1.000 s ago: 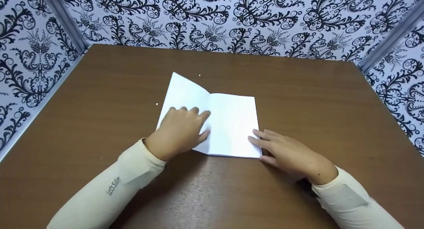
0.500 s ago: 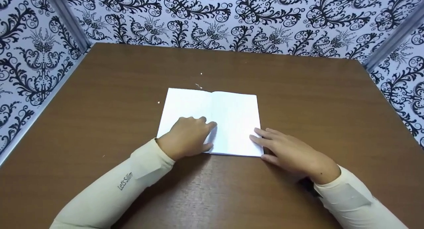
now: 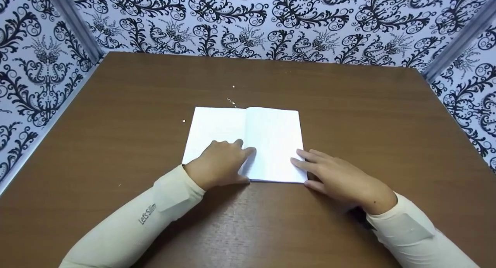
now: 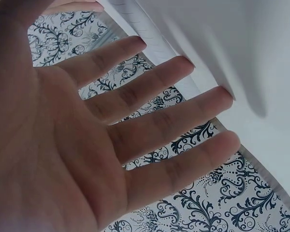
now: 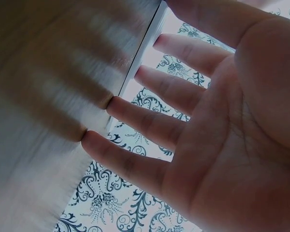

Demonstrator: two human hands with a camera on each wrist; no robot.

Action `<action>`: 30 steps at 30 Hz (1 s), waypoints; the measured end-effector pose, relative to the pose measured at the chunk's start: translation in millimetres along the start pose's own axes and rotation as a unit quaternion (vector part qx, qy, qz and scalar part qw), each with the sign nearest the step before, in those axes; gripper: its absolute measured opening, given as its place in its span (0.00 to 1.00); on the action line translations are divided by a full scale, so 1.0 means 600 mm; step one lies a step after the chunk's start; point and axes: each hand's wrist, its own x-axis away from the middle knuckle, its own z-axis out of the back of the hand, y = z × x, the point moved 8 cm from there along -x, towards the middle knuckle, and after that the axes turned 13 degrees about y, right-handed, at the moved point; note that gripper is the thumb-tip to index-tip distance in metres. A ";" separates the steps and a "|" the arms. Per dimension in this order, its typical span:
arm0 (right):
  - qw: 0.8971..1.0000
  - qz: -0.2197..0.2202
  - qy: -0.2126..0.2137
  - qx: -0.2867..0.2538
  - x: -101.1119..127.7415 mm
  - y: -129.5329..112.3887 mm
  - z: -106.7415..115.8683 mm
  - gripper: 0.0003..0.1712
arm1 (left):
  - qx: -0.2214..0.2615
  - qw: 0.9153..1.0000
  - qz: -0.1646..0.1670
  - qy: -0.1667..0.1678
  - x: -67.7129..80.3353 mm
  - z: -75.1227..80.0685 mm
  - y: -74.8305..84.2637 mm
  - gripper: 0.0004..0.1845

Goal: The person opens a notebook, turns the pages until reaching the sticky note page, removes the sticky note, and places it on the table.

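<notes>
A notebook (image 3: 275,136) with white pages lies spread flat on the brown table, its fold running near the middle. Over the lower part of the left page and the fold is my left hand (image 3: 219,163), palm down. In the left wrist view its straight fingers (image 4: 169,123) touch the white page with their tips. At the lower right edge of the notebook rests my right hand (image 3: 337,179). Two of its fingertips lie on the page margin and the thumb is at the bottom corner. From the right wrist, the extended fingers (image 5: 145,123) reach the notebook edge and the tabletop.
The wooden table (image 3: 116,144) stretches around the notebook on all sides. Small white scraps (image 3: 231,102) lie beyond the notebook, and another white speck (image 3: 183,121) is to its left. Patterned black-and-white walls (image 3: 248,28) close off the back and sides.
The raised left page has come down flat. My left hand has moved right and toward the body, to the fold. The right hand has stayed at the right edge.
</notes>
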 end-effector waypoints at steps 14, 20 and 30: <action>1.000 -0.002 0.010 0.008 -0.001 0.003 0.003 0.31 | 0.014 1.000 0.005 -0.018 -0.005 -0.012 -0.002 0.32; 1.000 0.012 0.022 0.015 0.001 0.003 0.006 0.31 | 0.002 0.999 0.021 -0.027 -0.005 -0.016 0.002 0.35; 1.000 0.002 0.016 0.007 -0.001 0.008 0.004 0.31 | -0.024 0.999 0.037 -0.020 -0.006 -0.021 0.004 0.39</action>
